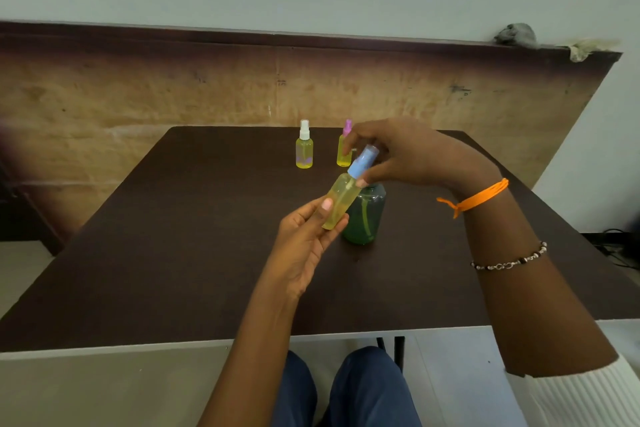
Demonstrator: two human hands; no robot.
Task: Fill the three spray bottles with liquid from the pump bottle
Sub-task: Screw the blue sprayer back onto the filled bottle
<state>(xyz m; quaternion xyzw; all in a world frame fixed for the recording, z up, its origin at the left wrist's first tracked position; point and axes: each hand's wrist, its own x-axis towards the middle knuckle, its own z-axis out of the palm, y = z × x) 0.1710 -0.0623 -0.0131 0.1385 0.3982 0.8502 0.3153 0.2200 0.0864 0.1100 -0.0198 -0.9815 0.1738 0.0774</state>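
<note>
Dark brown and matte, the surface (173, 253) fills the middle of the frame, with a worn tan board (138, 90) standing behind it against a pale wall.

At centre, the left hand (304, 243) holds a spray bottle with a blue top (341, 199) tilted up and to the right, above the surface; its thumb lies across the yellow body and its fingers curl round the lower end. The right hand (405, 152) comes in from the right side of the frame, its fingers and thumb curled round the blue top of that bottle. An orange thread (478, 198) is tied at the right wrist, and a beaded bracelet (509, 262) sits further down the forearm.

Just behind the held bottle, a green pump bottle (365, 215) stands upright on the surface; its head is hidden by the right hand.

Toward the upper centre, two more bottles stand upright and well apart from the hands' bottle: a white-topped spray bottle (304, 149) holding yellow liquid, and to its right a pink-topped spray bottle (344, 152), also yellow and partly covered by the right fingers.
</note>
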